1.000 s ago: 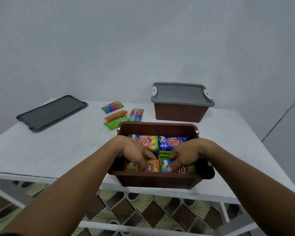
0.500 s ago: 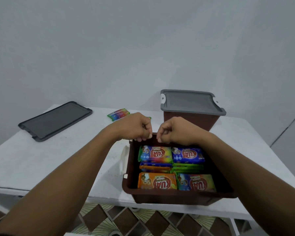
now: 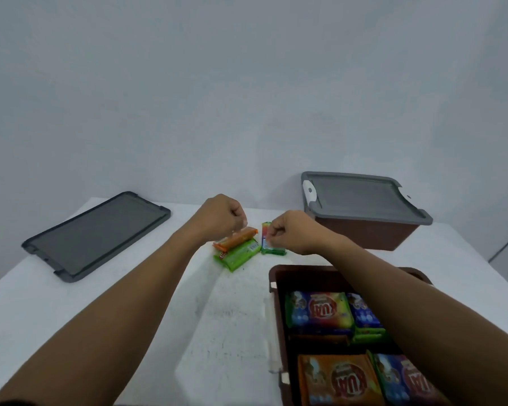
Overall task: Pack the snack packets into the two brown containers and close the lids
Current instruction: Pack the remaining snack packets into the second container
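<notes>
While curled over loose packets mid-table, left hand and right hand loosely fisted, grip impossible to confirm. Open box near right, packed with snacks. Lidded box behind; spare lid far left.

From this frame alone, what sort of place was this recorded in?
Probably a plain indoor room set up for the recording, not a kitchen or shop: a bare pale wall, a white table holding only the packing items, and patterned floor tiles in the earlier frames.
</notes>
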Motion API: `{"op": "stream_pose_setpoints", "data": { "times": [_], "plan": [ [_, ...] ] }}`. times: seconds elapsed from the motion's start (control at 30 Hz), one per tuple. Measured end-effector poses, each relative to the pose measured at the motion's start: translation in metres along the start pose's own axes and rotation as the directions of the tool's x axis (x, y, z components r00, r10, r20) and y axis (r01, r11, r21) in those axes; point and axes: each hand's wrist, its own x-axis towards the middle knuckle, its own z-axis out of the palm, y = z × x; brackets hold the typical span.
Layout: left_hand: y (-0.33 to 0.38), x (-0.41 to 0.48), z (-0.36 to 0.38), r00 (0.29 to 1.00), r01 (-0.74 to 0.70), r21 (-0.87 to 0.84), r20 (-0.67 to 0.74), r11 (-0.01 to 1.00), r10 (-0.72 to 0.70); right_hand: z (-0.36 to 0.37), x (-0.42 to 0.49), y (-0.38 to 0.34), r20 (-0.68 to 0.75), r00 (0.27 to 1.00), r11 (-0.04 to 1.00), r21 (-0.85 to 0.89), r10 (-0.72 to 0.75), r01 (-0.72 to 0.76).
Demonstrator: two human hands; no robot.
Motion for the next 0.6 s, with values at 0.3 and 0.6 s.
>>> {"op": "stream_pose_setpoints", "data": {
  "times": [0.3,0.6],
  "plan": [
    [-0.058,0.049,0.016,0.980,-0.042,0.341,0.195,0.939,-0.027,0.035,0.065,0.007,0.040,0.974,0.942,-0.268,0.222,-0.204],
    [-0.082,0.077,0.030,0.940,-0.037,0.305,0.333,0.952,-0.070,0.053,0.100,0.018,0.081,0.870,0.837,-0.328,0.486,-0.437]
  ]
}}
